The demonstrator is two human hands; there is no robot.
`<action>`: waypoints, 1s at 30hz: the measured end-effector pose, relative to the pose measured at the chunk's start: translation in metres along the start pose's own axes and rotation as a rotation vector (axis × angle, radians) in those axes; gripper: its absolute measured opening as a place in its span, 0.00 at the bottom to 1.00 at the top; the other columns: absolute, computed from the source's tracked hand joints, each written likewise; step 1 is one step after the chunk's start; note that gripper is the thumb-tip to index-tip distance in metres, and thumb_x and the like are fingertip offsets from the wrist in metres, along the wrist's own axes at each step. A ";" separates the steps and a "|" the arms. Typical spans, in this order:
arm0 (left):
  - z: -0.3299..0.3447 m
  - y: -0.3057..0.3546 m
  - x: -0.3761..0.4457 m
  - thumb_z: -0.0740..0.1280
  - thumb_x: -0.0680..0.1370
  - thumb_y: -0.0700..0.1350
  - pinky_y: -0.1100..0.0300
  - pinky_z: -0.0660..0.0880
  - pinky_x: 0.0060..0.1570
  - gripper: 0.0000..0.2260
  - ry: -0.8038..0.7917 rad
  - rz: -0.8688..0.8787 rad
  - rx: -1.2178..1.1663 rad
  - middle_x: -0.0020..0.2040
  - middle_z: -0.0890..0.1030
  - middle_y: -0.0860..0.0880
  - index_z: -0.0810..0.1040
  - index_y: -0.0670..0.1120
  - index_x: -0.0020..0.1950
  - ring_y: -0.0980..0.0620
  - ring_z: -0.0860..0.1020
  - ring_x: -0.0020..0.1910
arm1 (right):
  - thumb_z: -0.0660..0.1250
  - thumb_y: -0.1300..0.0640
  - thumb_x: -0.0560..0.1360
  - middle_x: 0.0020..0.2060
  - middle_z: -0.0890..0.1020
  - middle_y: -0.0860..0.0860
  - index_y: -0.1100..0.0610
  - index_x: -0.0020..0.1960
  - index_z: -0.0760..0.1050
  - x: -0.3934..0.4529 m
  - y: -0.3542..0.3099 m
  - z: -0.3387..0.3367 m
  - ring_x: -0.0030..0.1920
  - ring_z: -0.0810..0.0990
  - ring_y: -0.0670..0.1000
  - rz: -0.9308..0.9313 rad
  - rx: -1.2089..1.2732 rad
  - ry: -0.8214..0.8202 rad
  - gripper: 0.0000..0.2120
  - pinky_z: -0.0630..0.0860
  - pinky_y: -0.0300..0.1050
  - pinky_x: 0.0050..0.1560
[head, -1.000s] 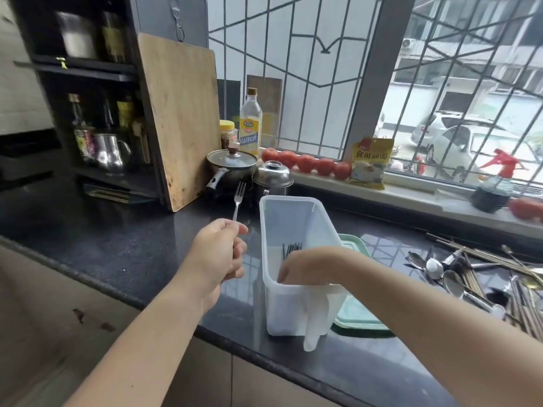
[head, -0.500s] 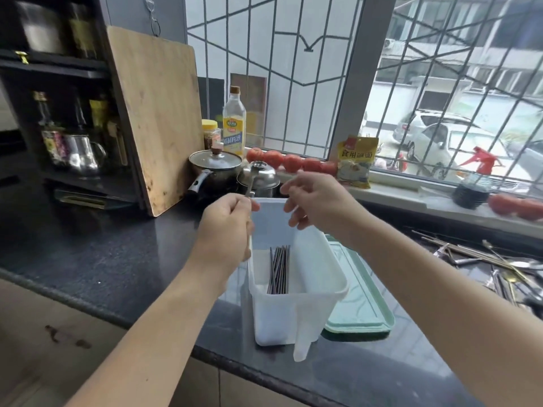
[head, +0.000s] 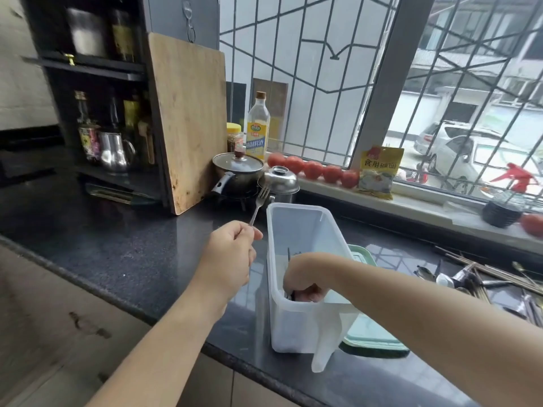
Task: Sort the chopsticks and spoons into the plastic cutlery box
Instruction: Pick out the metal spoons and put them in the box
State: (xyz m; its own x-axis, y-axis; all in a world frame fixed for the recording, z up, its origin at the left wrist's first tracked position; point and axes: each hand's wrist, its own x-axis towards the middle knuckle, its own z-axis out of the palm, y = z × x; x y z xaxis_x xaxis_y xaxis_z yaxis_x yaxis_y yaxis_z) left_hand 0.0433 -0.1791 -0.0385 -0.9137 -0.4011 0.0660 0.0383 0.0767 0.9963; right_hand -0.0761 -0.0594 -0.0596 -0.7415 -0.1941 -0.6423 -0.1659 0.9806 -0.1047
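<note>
Dark speckled stone makes up the worktop (head: 123, 254), which runs under a barred window whose sill carries five red tomatoes (head: 313, 169) in a row. I see one white plastic cutlery box (head: 296, 227) standing near the front edge, with one green lid (head: 373, 336) lying flat just beside it on the right. My left hand (head: 232, 257) hovers left of the box, its fingers pinching the handle of one fork (head: 260, 205) whose tines point up and away. My right hand (head: 302, 277) is down inside the box, fingers curled; a few dark chopsticks (head: 288, 254) show beside it, but I cannot tell whether it grips them. At the far right, a loose pile of cutlery (head: 482, 286) lies on the worktop, too tangled for me to count.
</note>
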 end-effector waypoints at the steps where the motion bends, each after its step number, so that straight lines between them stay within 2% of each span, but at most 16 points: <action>1: -0.001 0.000 0.001 0.56 0.87 0.44 0.57 0.63 0.29 0.13 -0.003 -0.003 0.000 0.29 0.69 0.50 0.79 0.43 0.52 0.54 0.64 0.29 | 0.55 0.62 0.81 0.22 0.76 0.53 0.61 0.41 0.73 0.001 0.002 -0.003 0.25 0.73 0.50 0.008 0.051 0.032 0.12 0.70 0.34 0.24; 3: 0.000 -0.001 0.003 0.56 0.87 0.44 0.56 0.65 0.29 0.13 0.001 -0.007 0.007 0.29 0.70 0.50 0.79 0.44 0.52 0.54 0.65 0.28 | 0.53 0.63 0.80 0.25 0.76 0.54 0.61 0.42 0.72 -0.001 0.005 -0.005 0.24 0.73 0.51 -0.013 0.095 0.071 0.12 0.73 0.37 0.25; 6: 0.006 0.001 0.006 0.56 0.87 0.44 0.56 0.67 0.28 0.13 0.000 -0.001 -0.007 0.30 0.72 0.49 0.79 0.44 0.51 0.55 0.66 0.26 | 0.52 0.65 0.78 0.30 0.76 0.56 0.61 0.46 0.74 -0.016 0.008 -0.002 0.27 0.74 0.53 -0.037 0.021 0.052 0.12 0.76 0.45 0.34; 8: 0.010 0.003 0.007 0.56 0.87 0.44 0.58 0.67 0.27 0.13 -0.016 0.007 -0.019 0.30 0.73 0.48 0.79 0.44 0.52 0.56 0.67 0.24 | 0.53 0.66 0.78 0.30 0.82 0.57 0.60 0.39 0.74 -0.029 0.008 -0.014 0.24 0.76 0.51 -0.072 -0.058 0.114 0.14 0.76 0.40 0.30; 9: 0.011 0.003 0.007 0.56 0.87 0.44 0.58 0.66 0.26 0.13 -0.023 0.010 -0.022 0.30 0.73 0.47 0.79 0.44 0.52 0.56 0.66 0.24 | 0.56 0.66 0.78 0.32 0.83 0.58 0.60 0.36 0.74 -0.035 0.009 -0.025 0.23 0.76 0.49 -0.122 -0.050 0.214 0.14 0.76 0.37 0.26; 10: 0.011 0.003 0.007 0.56 0.87 0.44 0.58 0.65 0.26 0.13 -0.028 0.011 -0.031 0.30 0.73 0.48 0.79 0.45 0.52 0.55 0.66 0.24 | 0.59 0.64 0.80 0.33 0.83 0.57 0.60 0.36 0.74 -0.044 0.011 -0.038 0.23 0.77 0.49 -0.180 0.044 0.337 0.14 0.74 0.37 0.23; 12: 0.011 0.003 0.008 0.56 0.87 0.45 0.58 0.63 0.26 0.13 -0.044 0.012 -0.049 0.29 0.71 0.49 0.80 0.46 0.53 0.54 0.65 0.26 | 0.61 0.57 0.83 0.36 0.83 0.56 0.63 0.44 0.78 -0.064 0.017 -0.061 0.24 0.78 0.49 -0.332 0.359 0.544 0.13 0.75 0.38 0.23; 13: 0.011 0.004 0.009 0.57 0.87 0.46 0.58 0.63 0.27 0.13 -0.064 0.018 -0.055 0.29 0.70 0.49 0.80 0.47 0.53 0.54 0.64 0.26 | 0.61 0.54 0.84 0.39 0.84 0.56 0.63 0.50 0.79 -0.075 0.019 -0.069 0.26 0.80 0.49 -0.430 0.513 0.564 0.14 0.76 0.40 0.26; 15: 0.015 0.008 0.010 0.58 0.87 0.47 0.60 0.63 0.26 0.12 -0.115 0.050 -0.067 0.29 0.69 0.50 0.81 0.48 0.54 0.54 0.64 0.26 | 0.61 0.50 0.84 0.45 0.84 0.56 0.61 0.56 0.78 -0.090 0.017 -0.075 0.29 0.81 0.51 -0.602 0.707 0.487 0.15 0.78 0.42 0.30; 17: 0.022 0.016 0.013 0.58 0.87 0.47 0.60 0.63 0.25 0.12 -0.160 0.088 -0.087 0.28 0.70 0.49 0.81 0.47 0.55 0.54 0.64 0.24 | 0.61 0.53 0.84 0.43 0.84 0.56 0.60 0.55 0.77 -0.095 0.012 -0.072 0.31 0.81 0.53 -0.722 0.775 0.467 0.11 0.79 0.44 0.32; 18: 0.025 0.020 0.014 0.58 0.87 0.47 0.60 0.64 0.25 0.12 -0.175 0.109 -0.088 0.28 0.72 0.49 0.81 0.48 0.56 0.53 0.65 0.24 | 0.61 0.57 0.85 0.40 0.83 0.57 0.61 0.52 0.77 -0.093 0.011 -0.072 0.31 0.81 0.53 -0.748 0.781 0.520 0.09 0.78 0.44 0.32; 21: 0.021 0.016 0.019 0.57 0.87 0.52 0.56 0.74 0.31 0.12 -0.141 0.183 0.045 0.38 0.82 0.49 0.80 0.54 0.56 0.51 0.74 0.29 | 0.60 0.62 0.84 0.36 0.78 0.58 0.63 0.47 0.77 -0.082 0.017 -0.085 0.29 0.78 0.51 -0.663 0.934 0.705 0.11 0.77 0.42 0.29; 23: 0.011 -0.005 0.023 0.57 0.86 0.53 0.55 0.77 0.40 0.10 -0.005 0.192 0.190 0.44 0.82 0.51 0.77 0.58 0.52 0.53 0.79 0.38 | 0.59 0.62 0.84 0.37 0.80 0.57 0.63 0.47 0.77 -0.072 0.027 -0.097 0.29 0.79 0.51 -0.495 0.949 0.820 0.11 0.82 0.43 0.33; 24: 0.005 -0.019 0.025 0.57 0.86 0.52 0.55 0.76 0.41 0.09 0.076 0.166 0.265 0.45 0.81 0.52 0.76 0.58 0.51 0.52 0.79 0.42 | 0.60 0.61 0.84 0.38 0.81 0.58 0.63 0.49 0.78 -0.065 0.031 -0.100 0.30 0.81 0.52 -0.403 0.862 0.838 0.10 0.84 0.47 0.36; 27: -0.005 -0.067 0.034 0.58 0.85 0.47 0.57 0.70 0.41 0.08 0.176 0.004 0.429 0.49 0.79 0.52 0.76 0.52 0.52 0.48 0.78 0.52 | 0.62 0.63 0.82 0.40 0.85 0.63 0.67 0.49 0.78 -0.037 0.026 -0.086 0.37 0.86 0.58 -0.242 0.627 0.619 0.09 0.85 0.56 0.45; 30: -0.002 -0.106 0.035 0.58 0.85 0.46 0.54 0.71 0.47 0.08 0.095 -0.033 0.582 0.53 0.79 0.51 0.76 0.51 0.53 0.49 0.76 0.52 | 0.61 0.64 0.81 0.34 0.84 0.62 0.68 0.45 0.79 -0.006 0.009 -0.068 0.33 0.86 0.59 -0.175 0.588 0.487 0.11 0.85 0.53 0.40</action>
State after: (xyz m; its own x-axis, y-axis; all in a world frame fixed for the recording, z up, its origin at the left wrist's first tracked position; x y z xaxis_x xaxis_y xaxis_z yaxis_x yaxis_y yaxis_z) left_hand 0.0083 -0.2026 -0.1421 -0.8694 -0.4895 0.0673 -0.2420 0.5405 0.8058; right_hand -0.1174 -0.0517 -0.0050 -0.9606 -0.2046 -0.1880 -0.0360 0.7624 -0.6461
